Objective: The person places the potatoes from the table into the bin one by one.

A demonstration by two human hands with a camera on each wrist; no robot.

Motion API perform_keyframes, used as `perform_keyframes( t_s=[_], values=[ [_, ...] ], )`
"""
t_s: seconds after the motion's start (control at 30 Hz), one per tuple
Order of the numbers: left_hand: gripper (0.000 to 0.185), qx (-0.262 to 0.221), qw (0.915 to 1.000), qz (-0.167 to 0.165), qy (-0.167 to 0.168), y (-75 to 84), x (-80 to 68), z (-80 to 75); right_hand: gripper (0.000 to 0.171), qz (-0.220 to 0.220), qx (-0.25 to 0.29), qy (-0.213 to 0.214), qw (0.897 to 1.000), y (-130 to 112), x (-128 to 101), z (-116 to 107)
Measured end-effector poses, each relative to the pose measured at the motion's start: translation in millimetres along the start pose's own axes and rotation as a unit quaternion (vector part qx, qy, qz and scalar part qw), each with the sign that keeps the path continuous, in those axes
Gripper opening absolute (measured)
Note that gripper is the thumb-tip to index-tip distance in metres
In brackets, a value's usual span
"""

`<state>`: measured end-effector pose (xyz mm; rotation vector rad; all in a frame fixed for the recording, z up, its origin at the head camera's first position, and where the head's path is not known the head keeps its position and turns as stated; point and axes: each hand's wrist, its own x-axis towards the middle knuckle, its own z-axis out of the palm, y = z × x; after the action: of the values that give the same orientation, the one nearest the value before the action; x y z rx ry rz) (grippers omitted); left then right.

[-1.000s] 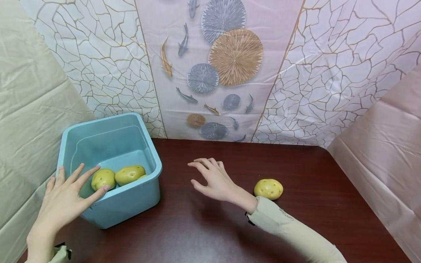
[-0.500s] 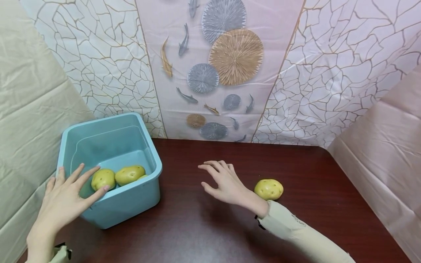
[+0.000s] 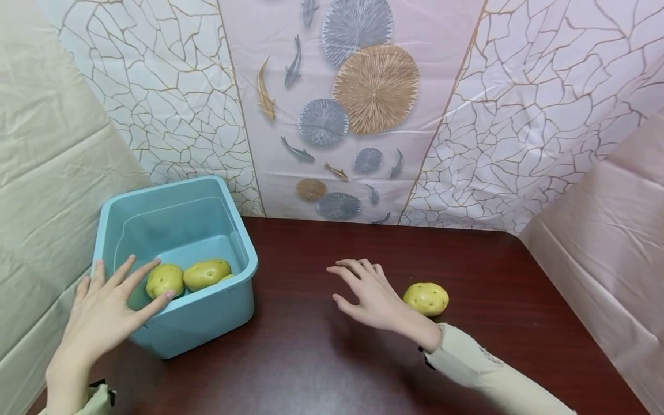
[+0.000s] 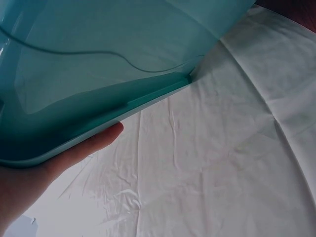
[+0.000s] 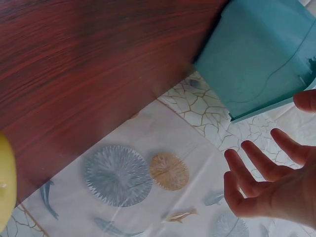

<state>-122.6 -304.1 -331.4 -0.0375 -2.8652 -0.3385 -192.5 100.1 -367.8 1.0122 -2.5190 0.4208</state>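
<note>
left hand rests on the near left corner of the blue tub, fingers spread and straight over the rim — nothing gripped. two potatoes lie inside the tub, touching each other, just beyond the fingertips. right hand hovers above the dark red worktop, fingers apart and loosely bent, holding nothing. a third potato lies on the worktop just behind the right wrist — well apart from the tub. patterned sheet hangs at the back.
</note>
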Motion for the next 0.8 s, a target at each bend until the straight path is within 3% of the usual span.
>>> perform_keyframes(
  t_s=[0.8],
  values=[
    [0.071,0.000,1.0000,-0.002,-0.002,-0.2,0.7,0.6,0.047,0.019,-0.042,-0.009,0.999,42.1,-33.0,-4.3]
  ],
)
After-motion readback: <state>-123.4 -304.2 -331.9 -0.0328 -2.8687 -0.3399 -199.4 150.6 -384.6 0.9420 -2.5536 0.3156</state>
